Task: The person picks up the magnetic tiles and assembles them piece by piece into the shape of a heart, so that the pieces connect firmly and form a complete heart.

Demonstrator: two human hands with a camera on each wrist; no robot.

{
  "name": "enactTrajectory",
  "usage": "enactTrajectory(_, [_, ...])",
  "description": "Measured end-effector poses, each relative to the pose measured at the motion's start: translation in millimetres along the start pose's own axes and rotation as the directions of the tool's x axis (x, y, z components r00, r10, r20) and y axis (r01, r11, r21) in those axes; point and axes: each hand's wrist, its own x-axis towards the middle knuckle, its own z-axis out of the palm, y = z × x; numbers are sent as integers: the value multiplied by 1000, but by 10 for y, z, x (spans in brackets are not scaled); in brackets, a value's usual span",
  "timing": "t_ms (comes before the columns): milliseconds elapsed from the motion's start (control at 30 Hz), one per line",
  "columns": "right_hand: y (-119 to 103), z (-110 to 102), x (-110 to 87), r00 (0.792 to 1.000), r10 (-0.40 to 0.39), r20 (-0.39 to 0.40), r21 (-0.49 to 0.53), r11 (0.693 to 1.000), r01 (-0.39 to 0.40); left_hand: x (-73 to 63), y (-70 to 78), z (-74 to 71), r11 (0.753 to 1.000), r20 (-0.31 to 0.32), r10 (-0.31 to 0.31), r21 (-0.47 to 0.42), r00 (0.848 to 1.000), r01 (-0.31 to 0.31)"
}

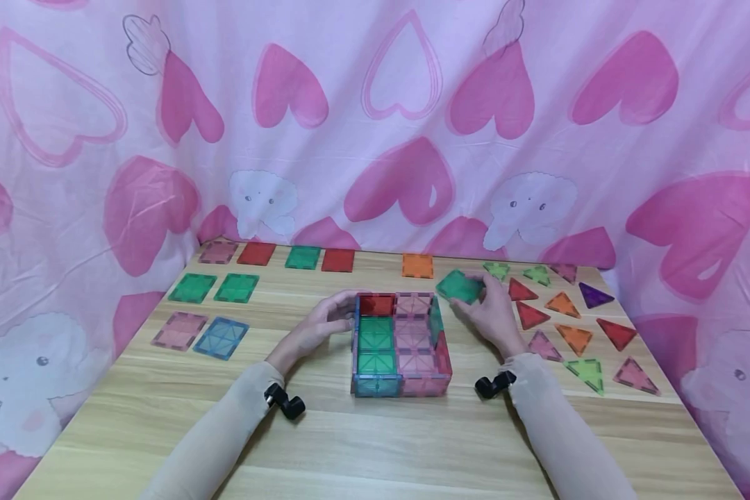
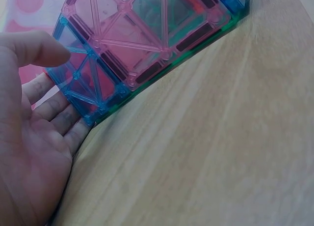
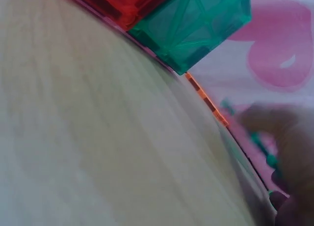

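Note:
An open-topped box of see-through magnetic tiles (image 1: 425, 387) stands mid-table, with pink, blue, red and green squares forming its walls. My left hand (image 1: 321, 323) rests at its left side. In the left wrist view, the fingers (image 2: 51, 108) lie loosely extended against a blue tile (image 2: 81, 71), the thumb bent above. Beyond the box's right back corner, my right hand (image 1: 494, 312) pinches a green square tile (image 1: 457, 286) between thumb and fingers, apart from the box. That tile looks blurred in the right wrist view, partly hidden by the hand.
Square tiles lie at the back left, among them a red one (image 1: 257, 254) and a blue one (image 1: 221, 338). An orange square (image 1: 417, 266) lies behind the box. Several triangular tiles, including a purple one (image 1: 596, 296), are spread at the right. A pink curtain (image 1: 337, 153) hangs behind the table.

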Motion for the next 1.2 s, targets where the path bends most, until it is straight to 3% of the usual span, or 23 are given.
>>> enactTrajectory(167, [-178, -53, 24, 1000, -15, -2, 187, 982, 15, 8, -1, -8, 999, 22, 36, -28, 999, -36])
enactTrajectory(300, [-355, -113, 40, 989, -93, 115, 327, 944, 51, -3, 0, -20, 999, 22, 41, -25, 999, -40])
enactTrajectory(533, [-624, -167, 35, 903, -263, 340, 383, 916, 123, -11, 2, -21, 1000, 6, 14, -9, 1000, -14])
enactTrajectory(733, [-669, -158, -1, 845, -320, 428, 385, 911, 149, -3, -4, -5, 1000, 11, 7, -12, 1000, -7])
enactTrajectory(900, [-681, -149, -10, 817, -336, 469, 363, 916, 168, 9, 6, -4, 1000, 9, -18, -11, 1000, 18])
enactTrajectory(967, [-688, -153, -13, 817, -328, 474, 368, 917, 154, 11, 13, -6, 1000, 9, -22, -5, 1000, 22])
enactTrajectory(1033, [-679, -159, -19, 833, -308, 459, 385, 914, 126, 13, 14, -9, 1000, 10, -21, -1, 1000, 21])
enactTrajectory(1200, [-476, -98, -13, 915, -195, 352, 485, 874, -1, 11, 10, -7, 1000, 10, -20, -1, 1000, 20])
